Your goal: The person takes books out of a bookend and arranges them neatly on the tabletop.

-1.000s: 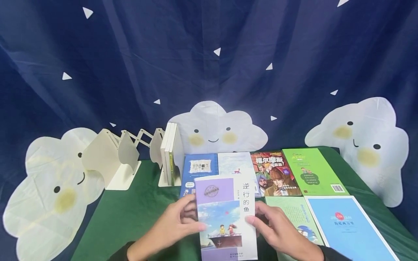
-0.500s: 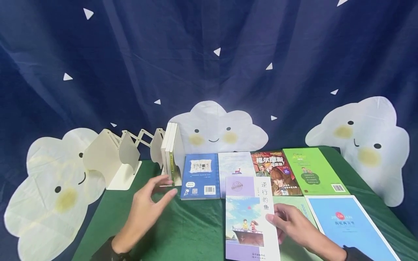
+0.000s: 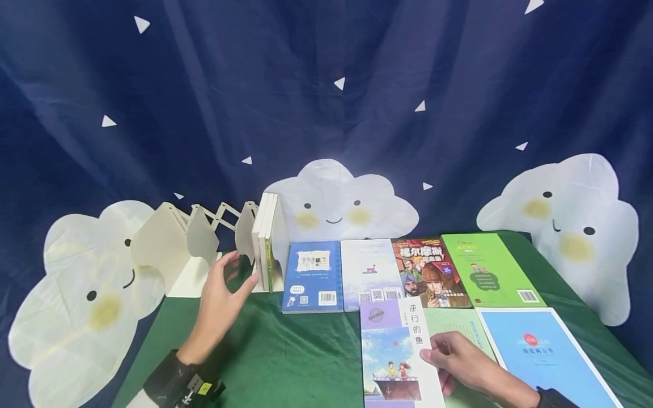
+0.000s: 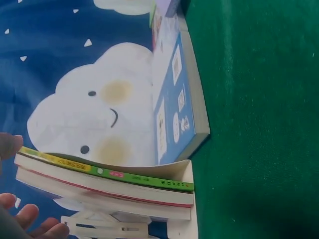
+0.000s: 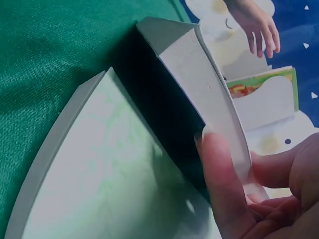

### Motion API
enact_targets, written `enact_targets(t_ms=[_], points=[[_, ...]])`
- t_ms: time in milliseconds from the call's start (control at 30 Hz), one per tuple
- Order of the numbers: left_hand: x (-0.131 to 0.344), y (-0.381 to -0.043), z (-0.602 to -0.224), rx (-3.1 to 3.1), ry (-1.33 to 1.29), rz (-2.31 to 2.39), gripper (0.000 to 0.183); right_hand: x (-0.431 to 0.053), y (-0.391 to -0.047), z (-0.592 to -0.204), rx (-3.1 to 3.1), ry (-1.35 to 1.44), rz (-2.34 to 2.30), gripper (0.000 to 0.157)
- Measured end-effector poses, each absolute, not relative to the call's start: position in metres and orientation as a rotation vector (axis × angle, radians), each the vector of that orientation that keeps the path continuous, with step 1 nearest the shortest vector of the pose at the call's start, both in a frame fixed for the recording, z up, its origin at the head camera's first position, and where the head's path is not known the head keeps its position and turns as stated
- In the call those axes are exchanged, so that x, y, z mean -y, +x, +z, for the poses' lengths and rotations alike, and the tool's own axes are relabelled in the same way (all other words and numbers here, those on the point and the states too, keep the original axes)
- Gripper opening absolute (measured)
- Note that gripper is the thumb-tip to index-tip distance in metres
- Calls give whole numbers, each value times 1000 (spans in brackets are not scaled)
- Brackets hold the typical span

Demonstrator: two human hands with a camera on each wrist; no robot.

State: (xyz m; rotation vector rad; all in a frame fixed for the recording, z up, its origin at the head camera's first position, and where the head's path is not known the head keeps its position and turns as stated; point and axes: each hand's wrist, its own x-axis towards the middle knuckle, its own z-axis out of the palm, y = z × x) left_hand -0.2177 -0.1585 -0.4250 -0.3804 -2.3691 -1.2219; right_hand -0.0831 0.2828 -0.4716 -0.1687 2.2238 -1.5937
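Note:
My right hand (image 3: 459,362) pinches the right edge of a purple-and-white paperback book (image 3: 390,354), its cover showing two children on a ship's bow. In the right wrist view the thumb is on one cover and a finger on the other, with the page edges (image 5: 199,79) between. My left hand (image 3: 221,300) is spread, thumb and fingers apart, just left of several thin books (image 3: 264,243) standing upright. They lean against a plate of a cream folding bookend (image 3: 201,238). In the left wrist view a green-and-yellow spine (image 4: 119,175) faces out, fingertips beyond its far end.
On the green cloth (image 3: 291,357) lie a blue book (image 3: 313,283), a white one (image 3: 369,266), a red detective book (image 3: 433,277) and a lime-green one (image 3: 490,272). Nearer are a pale green book (image 3: 454,320) and a large light-blue book (image 3: 546,351). Behind hangs a navy curtain (image 3: 306,85).
My left hand has let go of the purple-and-white book and moved left and up to the standing books. My right hand has carried the book to the right and slightly nearer me.

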Motion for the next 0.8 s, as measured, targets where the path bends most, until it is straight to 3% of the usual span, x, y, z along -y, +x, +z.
enact_targets(t_ms=[800], points=[[161, -245, -431, 2530, -322, -1273, 82, -276, -102, -464, -2510, -249, -1114, 37]])
